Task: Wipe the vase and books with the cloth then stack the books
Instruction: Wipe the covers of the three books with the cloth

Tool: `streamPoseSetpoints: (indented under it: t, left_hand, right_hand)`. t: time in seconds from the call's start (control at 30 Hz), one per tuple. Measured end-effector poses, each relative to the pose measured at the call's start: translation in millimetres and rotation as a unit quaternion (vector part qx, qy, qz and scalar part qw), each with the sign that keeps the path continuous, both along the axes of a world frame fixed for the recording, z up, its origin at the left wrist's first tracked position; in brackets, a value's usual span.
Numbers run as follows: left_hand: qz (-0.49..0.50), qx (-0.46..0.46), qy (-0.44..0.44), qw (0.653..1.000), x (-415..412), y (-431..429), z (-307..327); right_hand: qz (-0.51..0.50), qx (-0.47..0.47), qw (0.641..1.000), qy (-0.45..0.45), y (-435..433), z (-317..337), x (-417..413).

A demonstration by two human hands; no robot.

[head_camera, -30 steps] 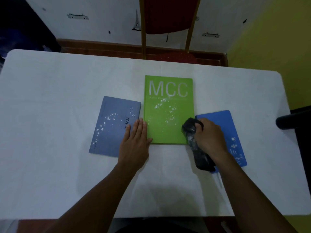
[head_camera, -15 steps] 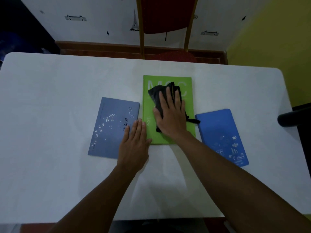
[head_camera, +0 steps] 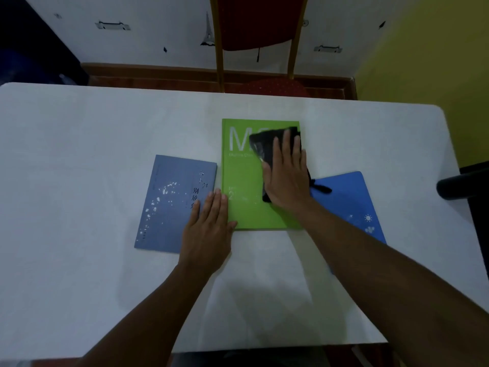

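Right hand (head_camera: 287,178), flat on the black cloth (head_camera: 267,147), has slid rightward across the green book (head_camera: 246,205); left hand (head_camera: 209,229) stays spread flat.

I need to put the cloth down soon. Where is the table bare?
The table is bare left of the grey-blue book, behind the green book, and in front between the forearms. Crowded: the middle, with three books, the blue notebook, both hands.

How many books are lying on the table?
3. A grey-blue book lies on the left, a green book in the middle under the cloth, and a blue book on the right, partly hidden by the arm.
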State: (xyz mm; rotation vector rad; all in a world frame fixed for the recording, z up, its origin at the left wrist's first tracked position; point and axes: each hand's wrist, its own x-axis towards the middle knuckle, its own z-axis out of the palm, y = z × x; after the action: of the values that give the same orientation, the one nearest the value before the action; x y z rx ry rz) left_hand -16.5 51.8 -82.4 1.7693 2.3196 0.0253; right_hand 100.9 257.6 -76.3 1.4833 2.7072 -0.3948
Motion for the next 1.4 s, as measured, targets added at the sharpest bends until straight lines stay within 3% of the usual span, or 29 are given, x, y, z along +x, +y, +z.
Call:
streamPoseSetpoints:
  t: [0.13,0.33,0.4,0.47,0.6,0.67,0.8,1.07,1.23,1.3,1.4]
  left_hand:
    - [0.005,0.009,-0.003,1.000,1.8,-0.6,-0.2]
    - [-0.001,0.007,-0.002,1.000,1.2,-0.8,2.4]
    - [0.007,0.002,-0.008,1.000,0.2,0.0,2.3]
    - [0.009,-0.003,-0.015,1.000,0.6,0.9,2.4]
    - [0.002,-0.015,-0.029,0.999,-2.0,-0.1,3.8]
    - [-0.010,-0.014,-0.045,0.999,-6.5,-1.1,3.8]
    - [-0.028,-0.026,-0.062,0.997,-15.3,-3.8,1.8]
    - [-0.047,-0.003,-0.048,0.998,-16.0,-7.0,-2.1]
    - [-0.038,-0.007,-0.054,0.998,-15.8,-5.8,-2.1]
    - [-0.044,-0.006,-0.050,0.998,-17.1,-5.6,-0.9]
    - [-0.054,0.001,-0.040,0.998,-19.3,-5.1,-0.7]
  right_hand:
    - [0.125,-0.006,0.991,0.043,-12.4,0.7,-26.6]
    - [0.262,0.001,0.961,0.094,-68.8,-7.5,49.9]
    - [0.242,0.004,0.967,0.078,-51.6,-5.7,65.8]
    - [0.161,-0.003,0.986,0.048,-27.9,-1.0,61.1]
    - [0.014,-0.030,0.999,0.037,25.1,7.1,1.7]
    - [0.016,-0.044,0.998,0.040,39.4,8.9,-32.6]
    - [0.121,-0.057,0.989,0.061,17.6,4.6,-63.2]
    - [0.220,-0.033,0.957,0.187,-74.6,-10.7,19.4]
    - [0.309,-0.013,0.927,0.213,-65.2,-14.3,78.0]
    - [0.283,-0.005,0.936,0.211,-49.3,-14.2,84.2]
    - [0.114,-0.023,0.968,0.222,-25.7,-9.0,67.9]
